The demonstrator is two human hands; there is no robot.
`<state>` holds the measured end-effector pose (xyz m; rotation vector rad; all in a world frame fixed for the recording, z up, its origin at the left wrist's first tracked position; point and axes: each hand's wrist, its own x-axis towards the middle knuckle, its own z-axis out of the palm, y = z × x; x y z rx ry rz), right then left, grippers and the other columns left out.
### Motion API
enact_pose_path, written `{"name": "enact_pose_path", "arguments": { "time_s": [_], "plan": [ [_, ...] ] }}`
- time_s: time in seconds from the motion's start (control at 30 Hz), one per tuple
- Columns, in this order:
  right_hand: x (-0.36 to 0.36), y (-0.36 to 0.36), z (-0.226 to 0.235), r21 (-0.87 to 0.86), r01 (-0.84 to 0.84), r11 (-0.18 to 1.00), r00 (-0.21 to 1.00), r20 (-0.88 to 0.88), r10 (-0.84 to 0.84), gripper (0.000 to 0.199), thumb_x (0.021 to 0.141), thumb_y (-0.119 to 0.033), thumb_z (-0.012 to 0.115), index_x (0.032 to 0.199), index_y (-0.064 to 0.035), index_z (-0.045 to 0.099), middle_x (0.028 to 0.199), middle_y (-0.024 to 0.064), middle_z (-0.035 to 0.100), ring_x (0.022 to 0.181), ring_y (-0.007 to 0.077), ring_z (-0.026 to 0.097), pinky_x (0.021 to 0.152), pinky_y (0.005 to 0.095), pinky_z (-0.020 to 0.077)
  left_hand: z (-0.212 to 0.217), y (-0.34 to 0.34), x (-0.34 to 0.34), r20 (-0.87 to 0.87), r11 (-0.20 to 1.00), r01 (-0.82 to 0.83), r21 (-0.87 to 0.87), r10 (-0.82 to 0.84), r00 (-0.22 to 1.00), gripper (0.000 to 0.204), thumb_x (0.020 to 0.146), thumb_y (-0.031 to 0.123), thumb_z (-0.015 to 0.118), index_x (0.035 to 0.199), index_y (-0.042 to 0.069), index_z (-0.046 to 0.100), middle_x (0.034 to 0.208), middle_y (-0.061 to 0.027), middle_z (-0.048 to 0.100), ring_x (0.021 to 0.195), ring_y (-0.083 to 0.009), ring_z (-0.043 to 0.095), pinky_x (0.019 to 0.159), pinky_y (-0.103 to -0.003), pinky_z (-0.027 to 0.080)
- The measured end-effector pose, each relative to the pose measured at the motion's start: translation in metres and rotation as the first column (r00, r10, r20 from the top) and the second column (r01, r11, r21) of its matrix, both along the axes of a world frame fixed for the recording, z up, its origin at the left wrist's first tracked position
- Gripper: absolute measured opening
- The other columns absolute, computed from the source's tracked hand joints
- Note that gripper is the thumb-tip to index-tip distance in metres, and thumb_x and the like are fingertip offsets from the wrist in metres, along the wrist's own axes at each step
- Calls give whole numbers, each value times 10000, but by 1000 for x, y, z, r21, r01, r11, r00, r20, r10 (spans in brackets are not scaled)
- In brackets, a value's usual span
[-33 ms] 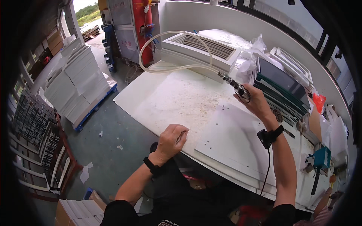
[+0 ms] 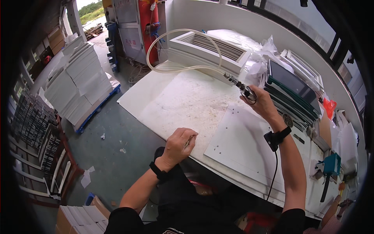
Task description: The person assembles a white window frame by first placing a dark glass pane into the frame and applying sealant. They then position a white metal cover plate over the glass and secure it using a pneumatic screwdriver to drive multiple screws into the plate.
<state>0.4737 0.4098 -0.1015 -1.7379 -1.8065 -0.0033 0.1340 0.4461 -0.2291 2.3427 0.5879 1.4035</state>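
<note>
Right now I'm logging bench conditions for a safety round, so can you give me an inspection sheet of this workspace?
Surface: white worktable, stained and speckled in the middle.
Job's things: flat white panel with small holes; slim metal air tool.
Clutter: stacked dark-framed panels, white louvred vent grille, teal tool.
Grips: right hand closed round the air tool; left hand loosely curled at the table edge, contents unclear.
Cables: clear looping hose to the tool; black cord from the right wrist.
Surroundings: white sheet stacks on a blue pallet.
</note>
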Motion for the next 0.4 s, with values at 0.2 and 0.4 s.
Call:
{"name": "enact_pose_path", "arguments": {
  "time_s": [0.2, 0.4],
  "plan": [
    [-6, 96, -51, -180, 41, 983, 996, 85, -26, 418, 871, -266, 839, 1162, -42, 640, 894, 155, 659, 807, 293, 599, 787, 384, 495, -2, 9, -13, 73, 999, 47, 26, -49, 996, 205, 830, -11, 727, 1007, 60, 652, 932, -90, 687, 867, -277, 678, 752, -365, 566],
    [-12, 156, -98, -282, -48, 958, 985, 144, 92, 380, 878, -157, 803, 1221, -67, 667, 1027, 125, 744, 952, 185, 692, 890, 298, 533, -19, 13, -31, -23, 998, 47, 45, -46, 999, 146, 877, 94, 715, 986, 76, 621, 968, -71, 657, 925, -227, 656, 830, -328, 544]
  ]
}}
